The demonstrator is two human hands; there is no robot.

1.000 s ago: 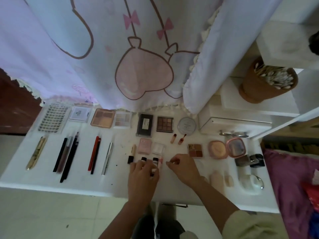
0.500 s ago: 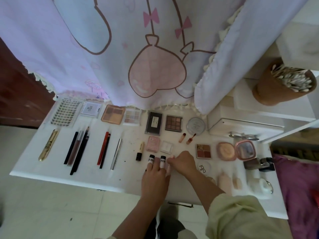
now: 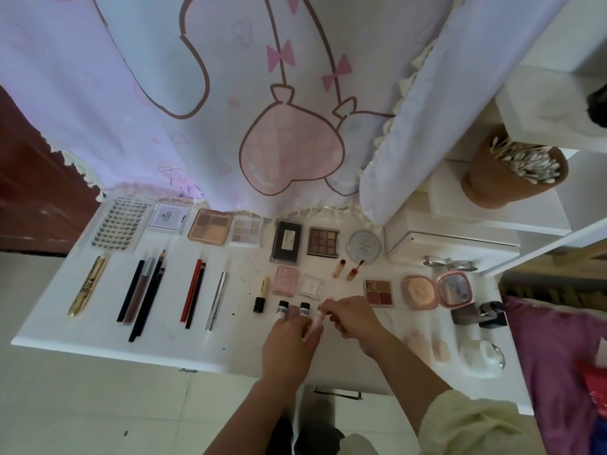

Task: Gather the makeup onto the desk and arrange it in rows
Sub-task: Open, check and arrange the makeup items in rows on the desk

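White desk, brown palette behind; right fingers around pink tube, left fingers flat.

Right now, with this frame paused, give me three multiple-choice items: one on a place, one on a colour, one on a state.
1. Where does the gold tube lie?
A. left end of the front row
B. right end of the front row
C. middle of the back row

2. What colour is the cup of cotton swabs?
A. white
B. brown
C. pink

3. What is the right hand doing?
A. lying flat, open
B. pinching a pale pink tube
C. curled, holding nothing

Answers:
1 A, it lies leftmost in the row nearest the desk edge.
2 B, its wall is brown.
3 B, its fingertips close on the tube's top end.
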